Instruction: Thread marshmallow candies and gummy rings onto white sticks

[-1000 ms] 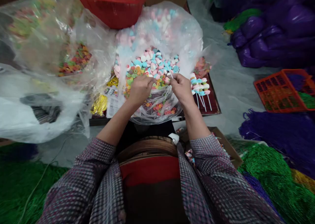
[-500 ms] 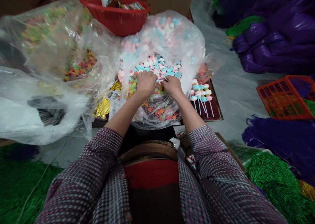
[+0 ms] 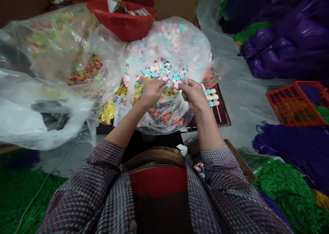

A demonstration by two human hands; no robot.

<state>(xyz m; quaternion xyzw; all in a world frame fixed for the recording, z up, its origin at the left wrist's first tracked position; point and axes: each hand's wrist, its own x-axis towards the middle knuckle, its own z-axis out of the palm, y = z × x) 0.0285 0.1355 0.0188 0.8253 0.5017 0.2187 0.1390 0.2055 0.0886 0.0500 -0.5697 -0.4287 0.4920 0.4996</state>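
My right hand (image 3: 194, 93) is closed on a thin white stick (image 3: 186, 77) that points upward from the fingers. A pink marshmallow (image 3: 177, 85) shows at its fingertips; whether it is held or on the stick I cannot tell. My left hand (image 3: 153, 91) is over ring-shaped gummy candies (image 3: 138, 89), thumb and fingers pinched together; what lies between them is too small to make out. Pink, white and blue marshmallows (image 3: 168, 71) fill the open plastic bag (image 3: 200, 38) just beyond both hands. Finished-looking candy skewers (image 3: 212, 97) lie right of my right hand, partly covered by it.
At the back stands a red basin (image 3: 123, 23) with packets inside. Another clear bag of gummy rings (image 3: 86, 69) spreads to the left, beside gold twist ties (image 3: 107, 112). An orange crate (image 3: 290, 102) and purple bundles (image 3: 288, 48) lie on the floor to the right.
My right hand has moved right and turned, raising the stick upright and now covering part of the skewers. My left hand stays nearly in place, its fingers drawn slightly apart from the right hand.
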